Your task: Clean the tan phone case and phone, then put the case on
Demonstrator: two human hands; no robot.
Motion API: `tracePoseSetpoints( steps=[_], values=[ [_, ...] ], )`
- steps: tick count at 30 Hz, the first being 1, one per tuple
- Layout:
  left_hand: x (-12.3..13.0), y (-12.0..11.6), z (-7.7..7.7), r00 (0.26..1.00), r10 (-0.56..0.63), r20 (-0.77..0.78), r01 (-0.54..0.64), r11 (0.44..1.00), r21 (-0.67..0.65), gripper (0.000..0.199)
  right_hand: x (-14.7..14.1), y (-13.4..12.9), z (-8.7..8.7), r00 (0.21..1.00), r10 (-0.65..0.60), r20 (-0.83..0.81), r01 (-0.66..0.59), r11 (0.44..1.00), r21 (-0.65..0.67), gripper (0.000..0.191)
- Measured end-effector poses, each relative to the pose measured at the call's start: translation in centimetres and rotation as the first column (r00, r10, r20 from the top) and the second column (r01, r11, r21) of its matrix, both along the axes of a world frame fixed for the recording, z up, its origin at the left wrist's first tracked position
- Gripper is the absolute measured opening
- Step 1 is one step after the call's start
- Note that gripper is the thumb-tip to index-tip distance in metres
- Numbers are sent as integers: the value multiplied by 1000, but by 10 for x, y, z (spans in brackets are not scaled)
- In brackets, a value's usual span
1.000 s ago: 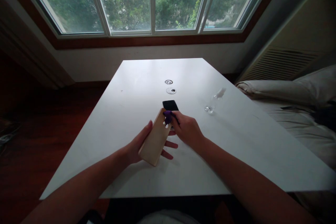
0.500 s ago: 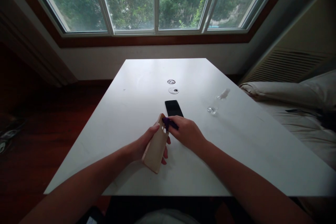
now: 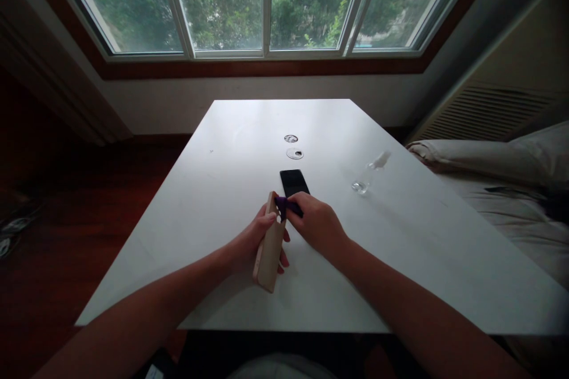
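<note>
A beige phone case [image 3: 269, 257] with camera holes near its top is gripped by my left hand [image 3: 256, 231], thumb on one edge and fingers round the other. It is held tilted above the near part of the table. My right hand [image 3: 315, 219] pinches a dark purple cloth [image 3: 281, 204] against the top of the case, by the holes. Part of the cloth is hidden under my fingers. Just beyond my hands a black phone [image 3: 293, 181] lies flat, its near end covered by my right hand.
The white table [image 3: 213, 189] carries a clear spray bottle [image 3: 360, 187] lying on its side at right. Two round table inserts [image 3: 294, 154] sit beyond the phone. A window [image 3: 267, 6] is ahead, and a cushioned bed or sofa [image 3: 502, 172] stands at the right.
My left hand has turned the phone case, so its back looks narrower and more of its side shows. The near end has swung slightly right. My right hand keeps the cloth at the top.
</note>
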State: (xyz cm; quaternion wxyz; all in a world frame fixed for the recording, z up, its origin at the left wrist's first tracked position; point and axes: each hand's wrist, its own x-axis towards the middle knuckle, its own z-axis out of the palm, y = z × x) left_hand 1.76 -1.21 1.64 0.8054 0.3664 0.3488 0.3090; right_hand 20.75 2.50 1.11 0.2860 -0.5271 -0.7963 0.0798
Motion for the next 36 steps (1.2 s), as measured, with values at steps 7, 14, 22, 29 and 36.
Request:
tracePoseSetpoints(
  steps=[7, 14, 22, 29, 36],
  values=[
    [-2, 1, 6, 998, 61, -4, -60, 993, 101, 74, 0, -3, -1, 990, -59, -126, 61, 998, 13, 17],
    [-8, 3, 5, 999, 24, -41, -24, 1000, 6, 79, 7, -3, 2, 877, -122, -465, 123, 992, -27, 27],
    [-9, 8, -4, 1000, -9, -15, 8, 999, -40, 87, 6, -2, 6, 861, 204, -467, -203, 978, 54, 29],
    [-11, 10, -6, 996, 60, 69, -60, 998, -7, 73, 5, -3, 3, 906, 131, -402, -170, 983, -64, 26],
    [-11, 10, -8, 998, 15, 55, -16, 1000, 3, 77, 5, -1, 3, 944, 141, -298, -191, 971, -147, 22]
  ],
)
